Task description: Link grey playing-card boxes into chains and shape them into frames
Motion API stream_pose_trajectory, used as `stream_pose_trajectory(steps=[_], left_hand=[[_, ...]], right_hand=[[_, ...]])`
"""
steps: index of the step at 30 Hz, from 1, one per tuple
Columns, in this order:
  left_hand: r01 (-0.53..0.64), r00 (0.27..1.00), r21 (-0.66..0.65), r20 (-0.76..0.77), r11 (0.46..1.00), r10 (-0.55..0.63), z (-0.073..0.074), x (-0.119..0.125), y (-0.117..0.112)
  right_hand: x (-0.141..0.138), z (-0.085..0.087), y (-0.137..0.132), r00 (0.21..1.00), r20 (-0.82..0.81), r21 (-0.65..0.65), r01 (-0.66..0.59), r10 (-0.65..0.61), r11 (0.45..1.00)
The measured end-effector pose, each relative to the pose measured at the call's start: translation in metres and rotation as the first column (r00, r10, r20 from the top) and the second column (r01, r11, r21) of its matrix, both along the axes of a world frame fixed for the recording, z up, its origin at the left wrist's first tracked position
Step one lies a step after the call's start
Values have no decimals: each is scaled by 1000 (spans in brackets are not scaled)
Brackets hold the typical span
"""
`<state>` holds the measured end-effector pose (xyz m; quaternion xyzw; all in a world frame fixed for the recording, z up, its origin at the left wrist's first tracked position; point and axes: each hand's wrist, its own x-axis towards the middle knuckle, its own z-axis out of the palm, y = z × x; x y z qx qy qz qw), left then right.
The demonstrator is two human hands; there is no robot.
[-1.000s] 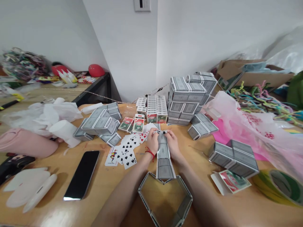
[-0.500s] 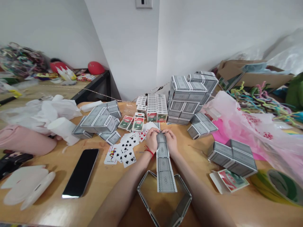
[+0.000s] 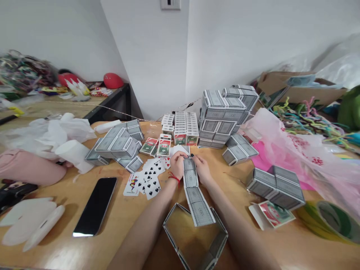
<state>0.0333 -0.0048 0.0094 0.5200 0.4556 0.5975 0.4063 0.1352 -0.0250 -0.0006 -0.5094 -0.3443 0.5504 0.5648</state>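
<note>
A strip of joined playing cards (image 3: pixel 196 197), grey patterned backs up, runs from my hands toward me. My left hand (image 3: pixel 177 165), with a red string at the wrist, pinches the strip's far end from the left. Opposite it, my right hand (image 3: pixel 201 167) is closed on the same end. The strip's near end hangs over a heart-like frame of folded cards (image 3: pixel 176 249) between my forearms. Loose playing cards (image 3: pixel 152 174), face up, lie left of my hands, a joker among them. Fingertip details are partly hidden.
Folded-card blocks are stacked at the back (image 3: pixel 222 116), piled at left (image 3: pixel 118 142) and set at right (image 3: pixel 277 187). Card boxes (image 3: pixel 180 127) stand beyond my hands. A phone (image 3: pixel 95 206) lies left; an opened card box (image 3: pixel 271 214) and green-yellow tape (image 3: pixel 329 221) are right.
The strip has tilted, its far end shifting left and its near end right. My hands have moved slightly left and turned, still gripping it.
</note>
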Motion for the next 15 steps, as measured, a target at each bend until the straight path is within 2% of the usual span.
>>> stream_pose_trajectory(steps=[4,6,9,12,15], left_hand=[[52,999,34,13,998,-53,-4,-1,1],[94,994,42,61,995,-96,-6,0,1],[179,981,-8,77,984,-178,-8,3,1],[142,984,-82,-91,986,-150,-9,6,2],[79,956,-93,-275,993,-102,-10,8,3]], right_hand=[[2,-5,1,995,-90,-19,-47,45,999],[3,-7,2,999,-50,10,-17,17,1000],[6,-9,3,992,101,102,65,-75,993],[9,-8,3,965,220,193,102,-144,976],[9,-7,3,944,284,240,98,-167,966]])
